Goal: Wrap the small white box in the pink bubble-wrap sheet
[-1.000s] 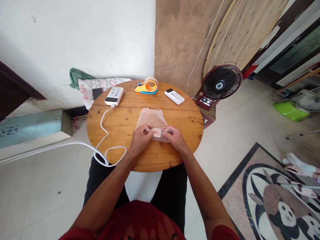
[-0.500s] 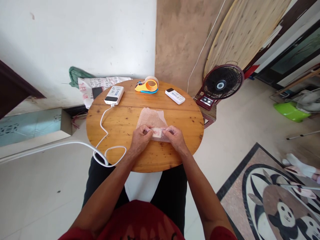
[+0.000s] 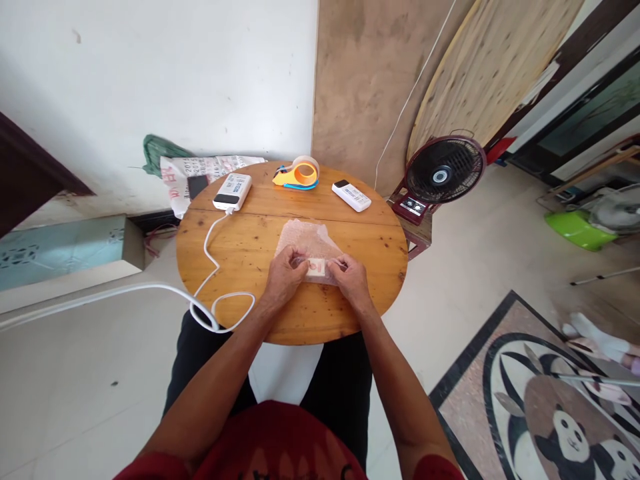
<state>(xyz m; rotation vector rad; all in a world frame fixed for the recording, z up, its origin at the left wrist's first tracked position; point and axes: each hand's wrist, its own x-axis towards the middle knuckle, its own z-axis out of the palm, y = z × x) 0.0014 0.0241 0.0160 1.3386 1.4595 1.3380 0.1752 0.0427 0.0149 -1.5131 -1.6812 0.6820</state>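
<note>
A sheet of pinkish bubble wrap (image 3: 303,235) lies on the round wooden table in front of me. On its near part rests a small white item with reddish marks (image 3: 316,267), its kind too small to make out. My left hand (image 3: 287,272) pinches the bubble wrap at the item's left side, thumb against fingers. At the right side, my right hand (image 3: 351,275) is closed on the wrap in the same way. Part of the wrap's near edge is covered by my fingers.
The wooden table (image 3: 240,247) bears a white power bank with a cable (image 3: 233,192), an orange and blue tape dispenser (image 3: 297,175) and another white power bank (image 3: 351,196). The white cable (image 3: 165,287) trails off left. A fan (image 3: 443,175) stands to the right.
The far right part of the bubble wrap has folded inward and its outline has shifted. The white item shows more plainly between my hands, which stay nearly in place. The view has shifted slightly.
</note>
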